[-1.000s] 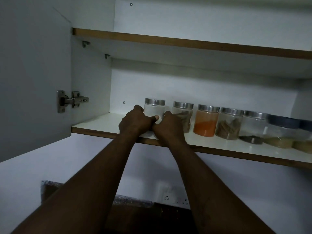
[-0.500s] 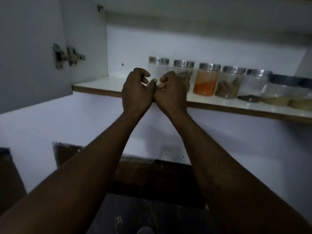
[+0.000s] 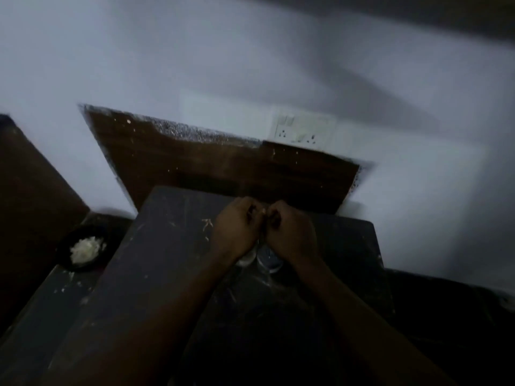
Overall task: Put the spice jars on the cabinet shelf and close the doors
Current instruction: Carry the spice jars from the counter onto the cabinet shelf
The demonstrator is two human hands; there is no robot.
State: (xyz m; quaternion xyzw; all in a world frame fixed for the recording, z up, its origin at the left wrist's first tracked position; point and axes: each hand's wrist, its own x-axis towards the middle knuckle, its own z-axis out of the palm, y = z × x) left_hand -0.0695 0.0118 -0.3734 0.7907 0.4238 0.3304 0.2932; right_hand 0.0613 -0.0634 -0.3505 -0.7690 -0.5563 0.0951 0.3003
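Down on the dark table (image 3: 156,274), near its far edge, both hands sit side by side with knuckles almost touching. The left hand (image 3: 237,232) and the right hand (image 3: 292,236) each have their fingers curled inward. Each hand hovers over or rests on the top of a jar. The left jar (image 3: 246,258) shows as a pale rim just below the left palm. The right jar (image 3: 269,261) shows as a clear, bluish curve below the right palm, and the two jars stand just beside each other. The picture is dim and blurred, so I cannot tell whether the curled fingers actually grip the jars.

Beyond the hands, a brown board (image 3: 223,162) leans against the white wall (image 3: 195,65), with a socket (image 3: 303,130) above it. At far left sits a black bowl (image 3: 65,256) of white crumbs.
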